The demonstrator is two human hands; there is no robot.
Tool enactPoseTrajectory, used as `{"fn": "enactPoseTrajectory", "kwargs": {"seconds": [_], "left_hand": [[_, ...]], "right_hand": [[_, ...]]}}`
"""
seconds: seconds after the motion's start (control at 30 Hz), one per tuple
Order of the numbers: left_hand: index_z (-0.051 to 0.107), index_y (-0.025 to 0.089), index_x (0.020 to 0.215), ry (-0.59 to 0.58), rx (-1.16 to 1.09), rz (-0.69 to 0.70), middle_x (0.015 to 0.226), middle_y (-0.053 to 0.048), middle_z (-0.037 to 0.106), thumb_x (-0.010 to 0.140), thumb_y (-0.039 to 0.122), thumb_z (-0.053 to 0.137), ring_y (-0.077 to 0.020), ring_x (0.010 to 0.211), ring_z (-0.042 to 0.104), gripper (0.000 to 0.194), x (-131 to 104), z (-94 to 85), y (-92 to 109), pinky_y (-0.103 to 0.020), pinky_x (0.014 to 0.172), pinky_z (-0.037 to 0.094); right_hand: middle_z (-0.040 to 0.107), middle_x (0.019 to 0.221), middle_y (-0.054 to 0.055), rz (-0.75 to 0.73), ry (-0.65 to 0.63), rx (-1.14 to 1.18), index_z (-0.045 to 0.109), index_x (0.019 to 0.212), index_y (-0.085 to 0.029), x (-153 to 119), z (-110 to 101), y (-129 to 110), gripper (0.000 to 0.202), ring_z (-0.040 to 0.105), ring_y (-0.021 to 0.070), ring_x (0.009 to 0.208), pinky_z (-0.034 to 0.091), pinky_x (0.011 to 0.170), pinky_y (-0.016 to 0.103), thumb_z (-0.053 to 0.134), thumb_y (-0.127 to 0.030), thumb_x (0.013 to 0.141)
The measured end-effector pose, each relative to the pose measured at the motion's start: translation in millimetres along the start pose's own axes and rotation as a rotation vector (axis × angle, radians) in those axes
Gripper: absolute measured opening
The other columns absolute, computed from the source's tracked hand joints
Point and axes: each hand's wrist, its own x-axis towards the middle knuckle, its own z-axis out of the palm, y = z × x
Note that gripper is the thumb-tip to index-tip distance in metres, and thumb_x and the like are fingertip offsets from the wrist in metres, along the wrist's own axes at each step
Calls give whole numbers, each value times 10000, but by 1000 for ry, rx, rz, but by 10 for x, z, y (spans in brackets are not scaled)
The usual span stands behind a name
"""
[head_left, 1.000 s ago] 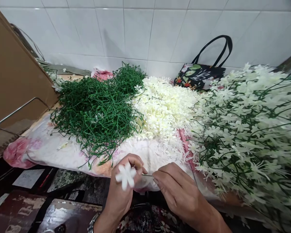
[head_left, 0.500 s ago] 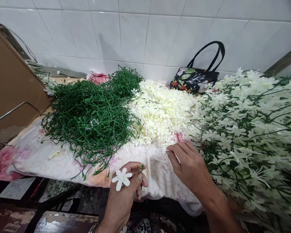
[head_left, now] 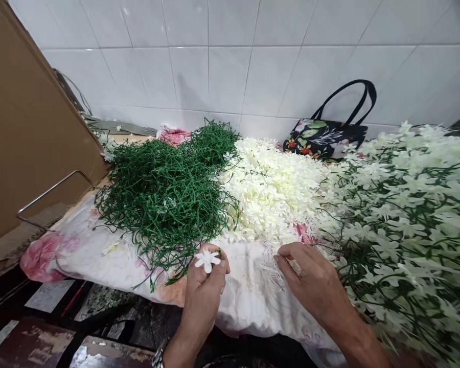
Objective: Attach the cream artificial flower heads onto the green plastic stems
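Observation:
My left hand (head_left: 203, 296) is closed on an artificial flower stem, whose green tip (head_left: 219, 252) pokes out by the fingertips. One white artificial flower (head_left: 207, 260) shows above its knuckles; most of the stem is hidden in the fingers. Over the cloth to the right, my right hand (head_left: 316, 281) has thumb and forefinger pinched together beside thin white strands (head_left: 270, 266). I cannot make out what lies between those fingertips. Behind my hands are a heap of green stems (head_left: 161, 189) and a heap of loose white blossoms (head_left: 268, 189).
A dense mass of white flowers on green stems (head_left: 398, 220) fills the right side. Flowered cloth (head_left: 249, 296) covers the work surface. A black floral handbag (head_left: 325, 138) leans on the tiled wall (head_left: 230, 71). On the left stand a cardboard box (head_left: 34, 117) and a bent metal rod (head_left: 53, 189).
The camera view has shifted, so the scene sits lower and further right. My left hand has turned, bringing the flower nearer its fingertips. My right hand stays pinched near the white strands.

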Motion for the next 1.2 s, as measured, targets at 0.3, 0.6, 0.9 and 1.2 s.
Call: {"fn": "enactPoseTrajectory", "kwargs": {"seconds": [0.3,0.6,0.9,1.2], "left_hand": [[434,202,599,-108,766,334,549,61,355,637,42,470,-113,529,348,168,351,275,119,-226,515,263],[566,209,696,-90,1403,509,696,-38,586,661,-52,427,-180,611,527,298,407,372,71,-278,553,288],[370,197,517,-47,934,530,580,38,391,655,21,454,-109,534,385,239,363,346,122,-234,516,267],[478,163,592,86,128,-81,550,63,449,541,203,668,-35,431,315,201,119,326,121,-159,376,179]], "right_hand": [[605,660,11,19,73,163,555,756,-193,13,10,-36,119,561,142,630,435,618,265,504,-153,857],[594,681,19,23,38,239,553,791,-180,-22,-7,4,101,546,141,646,417,616,262,506,-122,860],[597,675,13,58,80,273,564,801,-184,-20,-42,8,98,551,134,639,439,620,255,505,-131,857],[580,717,22,101,30,433,580,825,-177,71,-268,-278,125,557,124,665,458,622,241,493,-91,854]]}}
